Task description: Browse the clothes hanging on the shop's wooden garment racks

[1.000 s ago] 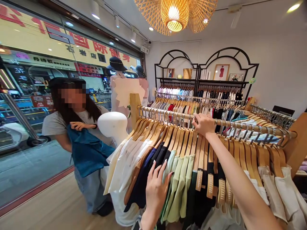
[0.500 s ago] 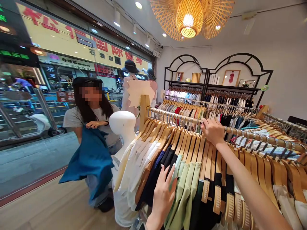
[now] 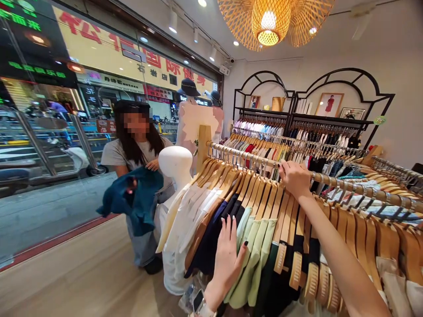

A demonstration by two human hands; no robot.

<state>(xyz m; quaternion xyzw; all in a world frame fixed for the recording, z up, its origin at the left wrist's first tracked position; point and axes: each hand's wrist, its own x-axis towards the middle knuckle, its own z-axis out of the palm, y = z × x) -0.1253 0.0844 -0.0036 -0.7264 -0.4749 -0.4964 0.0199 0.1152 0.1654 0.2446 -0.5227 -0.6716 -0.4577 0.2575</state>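
My right hand (image 3: pixel 295 177) is closed over the wooden clothes rail (image 3: pixel 243 154), fingers curled round its top among the hanger hooks. Below it, my left hand (image 3: pixel 228 253) has its fingers stretched up and its thumb apart. Its palm faces the navy garments (image 3: pixel 211 237) and pale green garments (image 3: pixel 256 251); whether it presses on them I cannot tell. A watch (image 3: pixel 198 301) is on that wrist. Wooden hangers (image 3: pixel 261 196) fill the rail, with white garments (image 3: pixel 188 211) at the left end and black ones right of the green.
A person (image 3: pixel 139 154) beyond the rail's left end holds a teal garment (image 3: pixel 142 185) in both hands. A white mannequin (image 3: pixel 175 165) stands between that person and the rail. More clothes racks (image 3: pixel 264 125) line the back; a woven lamp (image 3: pixel 271 22) hangs above. Shop window at left.
The person's teal garment has been gathered up higher and bunched. My left thumb has spread out, and its wrist with the watch shows more. My right hand stays on the rail.
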